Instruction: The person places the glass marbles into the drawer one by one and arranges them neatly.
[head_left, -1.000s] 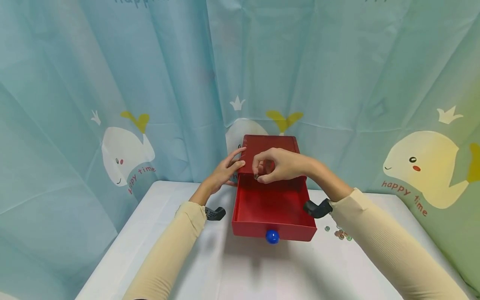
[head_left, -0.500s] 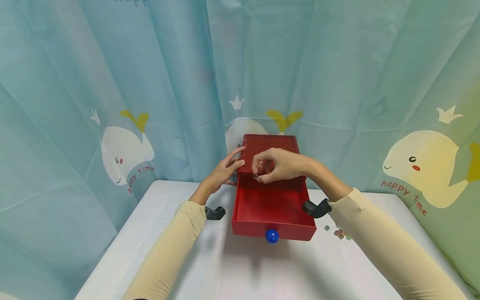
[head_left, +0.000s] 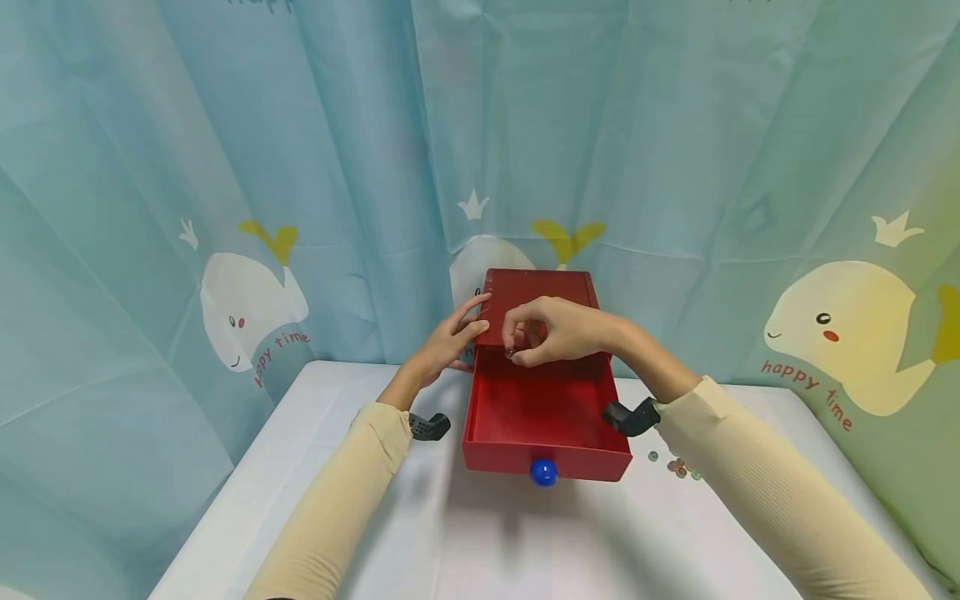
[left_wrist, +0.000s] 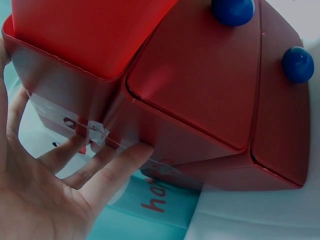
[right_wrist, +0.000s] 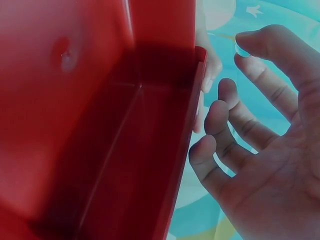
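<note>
A red drawer cabinet (head_left: pixel 540 287) stands on the table with its top drawer (head_left: pixel 546 412) pulled out, a blue knob (head_left: pixel 543 472) on the drawer front. My left hand (head_left: pixel 444 343) rests its spread fingers against the cabinet's left side, and in the left wrist view the left hand (left_wrist: pixel 65 185) shows fairly straight fingers touching the red wall. Above the back of the drawer, my right hand (head_left: pixel 551 329) pinches a small, shiny glass bead (head_left: pixel 511 353) between thumb and index finger. The right wrist view shows the bead (right_wrist: pixel 241 49) as a pale translucent piece; its exact shape is mostly hidden.
Several small round glass pieces (head_left: pixel 678 467) lie on the white table (head_left: pixel 517 542) right of the drawer, partly behind my right sleeve. Two lower drawers with blue knobs (left_wrist: pixel 298 65) are closed. A blue whale-print curtain (head_left: pixel 660 167) hangs behind the cabinet.
</note>
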